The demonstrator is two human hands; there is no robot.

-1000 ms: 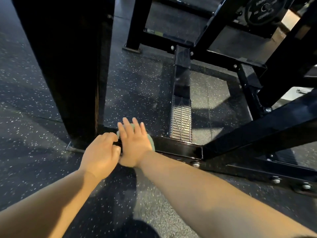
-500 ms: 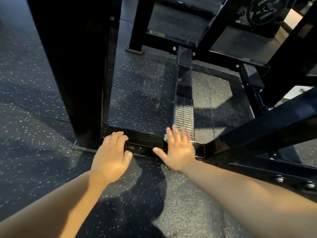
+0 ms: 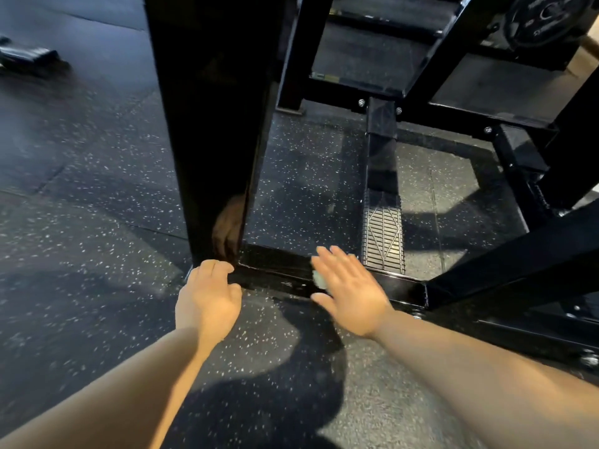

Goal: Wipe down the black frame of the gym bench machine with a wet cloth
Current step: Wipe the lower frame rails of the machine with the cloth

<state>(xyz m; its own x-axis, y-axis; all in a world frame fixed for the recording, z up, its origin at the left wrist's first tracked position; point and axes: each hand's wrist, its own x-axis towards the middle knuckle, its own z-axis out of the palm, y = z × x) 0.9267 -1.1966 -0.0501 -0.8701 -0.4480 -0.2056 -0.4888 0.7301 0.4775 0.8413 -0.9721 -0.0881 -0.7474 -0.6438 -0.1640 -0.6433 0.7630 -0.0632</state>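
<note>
A low black base bar [image 3: 278, 270] of the bench frame runs across the floor in front of me. My right hand [image 3: 348, 290] lies flat on it with straight fingers, pressing a pale green cloth [image 3: 319, 280] of which only a small edge shows under the palm. My left hand [image 3: 209, 293] rests at the foot of the wide black upright post [image 3: 207, 131], where the bar meets it, fingers loosely bent on the corner and holding nothing. The glossy post mirrors that hand.
A ribbed metal tread plate [image 3: 384, 238] sits on the centre beam just right of my right hand. A slanted black beam [image 3: 518, 254] rises to the right. A weight plate [image 3: 544, 17] hangs at the top right. Speckled rubber flooring [image 3: 97, 205] surrounds the frame.
My right hand slid the cloth rightwards along the base bar, then came back a little to the left. My left hand stayed at the post's foot. The view moved closer.
</note>
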